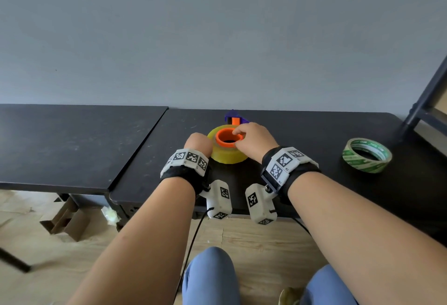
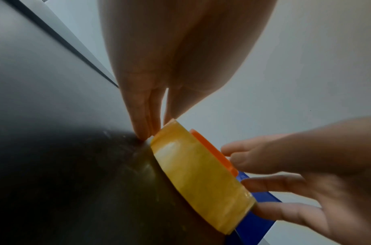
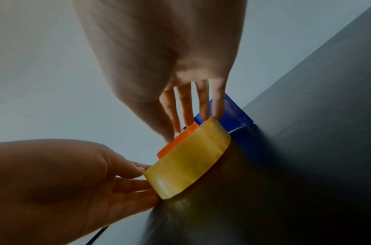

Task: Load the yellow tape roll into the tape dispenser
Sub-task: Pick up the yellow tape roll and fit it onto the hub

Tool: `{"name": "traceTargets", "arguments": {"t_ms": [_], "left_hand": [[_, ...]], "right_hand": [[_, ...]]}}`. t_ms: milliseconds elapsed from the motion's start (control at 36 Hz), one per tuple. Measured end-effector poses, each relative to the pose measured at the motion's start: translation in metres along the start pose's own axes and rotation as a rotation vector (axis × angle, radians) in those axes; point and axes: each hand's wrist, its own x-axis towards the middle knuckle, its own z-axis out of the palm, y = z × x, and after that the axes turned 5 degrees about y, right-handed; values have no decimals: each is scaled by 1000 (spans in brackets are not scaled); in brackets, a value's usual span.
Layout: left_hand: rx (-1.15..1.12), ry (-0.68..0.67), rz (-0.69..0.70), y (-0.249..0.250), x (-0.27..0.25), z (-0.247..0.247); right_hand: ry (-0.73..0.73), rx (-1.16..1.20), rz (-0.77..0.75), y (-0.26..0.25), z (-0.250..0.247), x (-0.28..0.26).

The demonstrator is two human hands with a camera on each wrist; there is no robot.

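Observation:
The yellow tape roll [image 1: 227, 153] lies flat on the black table [image 1: 302, 135], with the orange hub [image 1: 221, 139] standing in its core. Behind it sits the blue tape dispenser [image 1: 232, 116], mostly hidden. My left hand [image 1: 199, 141] presses straight fingers against the roll's left side. My right hand [image 1: 252, 140] pinches the hub's rim between index finger and thumb. In the left wrist view, the left hand's fingertips [image 2: 145, 132] meet the table beside the roll [image 2: 201, 174]. In the right wrist view, the right hand's other fingers [image 3: 203, 106] rest on the roll's [image 3: 188, 159] far edge, before the dispenser [image 3: 234, 114].
A green and white tape roll [image 1: 367, 155] lies at the table's right. A second black table [image 1: 72, 145] adjoins on the left. A dark metal frame [image 1: 425, 101] rises at the far right. The grey wall stands just behind the dispenser.

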Motion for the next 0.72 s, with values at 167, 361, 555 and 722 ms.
{"name": "traceTargets", "arguments": {"t_ms": [167,361,555,722], "left_hand": [[209,-68,85,0,3,0],[-47,-8,64,-3,-4,0],[-573,22,-13,5,-9,7],[-593,22,-53,25,-14,6]], "right_hand": [[-128,-134,-75,-2,0,-5],[-132,-149,-68,2,1,-11],[-58,36,-6,11,-7,-16],[-8,314,10,15,-27,-25]]}}
